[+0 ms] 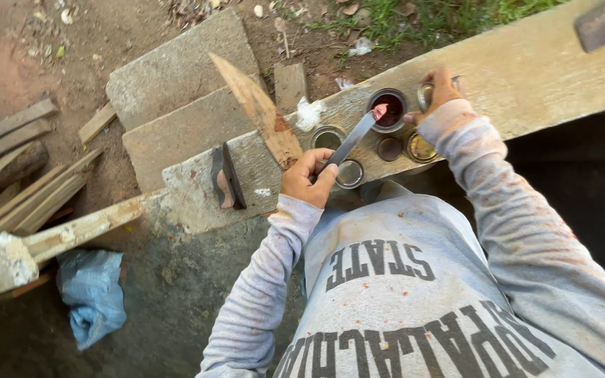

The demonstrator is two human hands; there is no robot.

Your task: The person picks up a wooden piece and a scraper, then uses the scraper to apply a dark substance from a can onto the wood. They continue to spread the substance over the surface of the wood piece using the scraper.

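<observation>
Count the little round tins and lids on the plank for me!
5: an open tin with dark red inside under the blade tip, one left of it, a silver lid nearest the person, a brown lid, a yellowish one. The right hand may hide another.

A bare reddish-brown dirt ground is seen, strewn with dry leaves and small litter. A strip of green grass is found at the top edge. Two flat concrete slabs are laid side by side on the dirt, and weathered wooden boards are piled at the left. A crumpled blue bag is seen lower down, in soft, shadowless daylight
</observation>
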